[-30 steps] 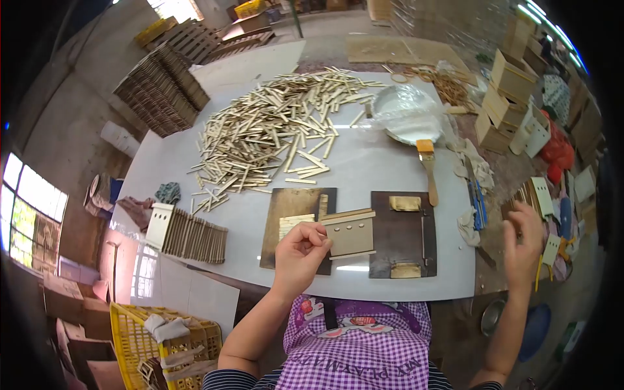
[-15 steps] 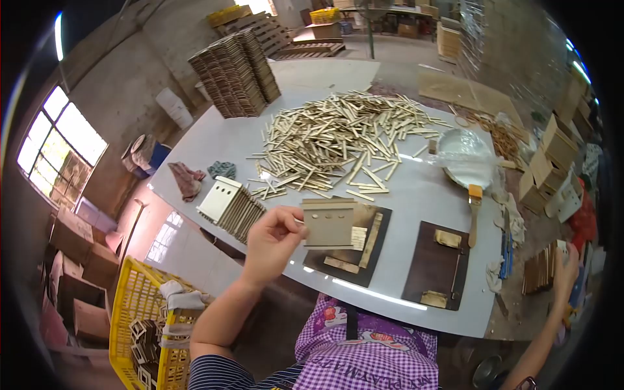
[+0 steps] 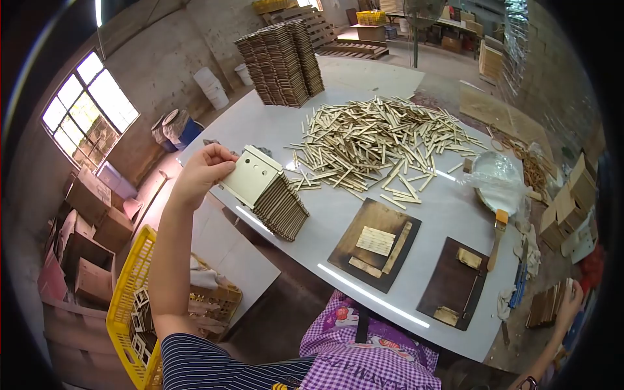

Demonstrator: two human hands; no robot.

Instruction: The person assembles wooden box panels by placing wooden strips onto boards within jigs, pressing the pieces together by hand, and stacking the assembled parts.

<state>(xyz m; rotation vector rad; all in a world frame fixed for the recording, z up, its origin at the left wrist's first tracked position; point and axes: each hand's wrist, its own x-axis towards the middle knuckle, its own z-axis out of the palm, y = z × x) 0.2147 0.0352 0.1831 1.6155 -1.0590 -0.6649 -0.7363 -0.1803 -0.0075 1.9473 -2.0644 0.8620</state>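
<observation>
My left hand (image 3: pixel 203 170) is closed in a pinch at the upper left edge of a pale wooden panel (image 3: pixel 252 177) with a row of small holes. That panel lies against the front of a leaning row of similar panels (image 3: pixel 283 211) on the table's left side. At the far right, my right hand (image 3: pixel 569 304) has its fingers closed at the end of another row of thin wooden panels (image 3: pixel 543 305). Two dark boards with wooden strips lie between the hands: a left board (image 3: pixel 346 244) bearing a slatted pale piece (image 3: pixel 376 241), and a right board (image 3: pixel 458 286).
A large heap of thin wooden sticks (image 3: pixel 383 140) covers the table's middle. Tall panel stacks (image 3: pixel 279 65) stand behind. A plastic-covered basin (image 3: pixel 497 179) and a brush (image 3: pixel 498 237) lie right. A yellow basket (image 3: pixel 127 312) stands below left.
My left hand has carried the holed panel leftward from above the left board to the leaning row. My right hand stays by the right-hand row. The view has shifted left.
</observation>
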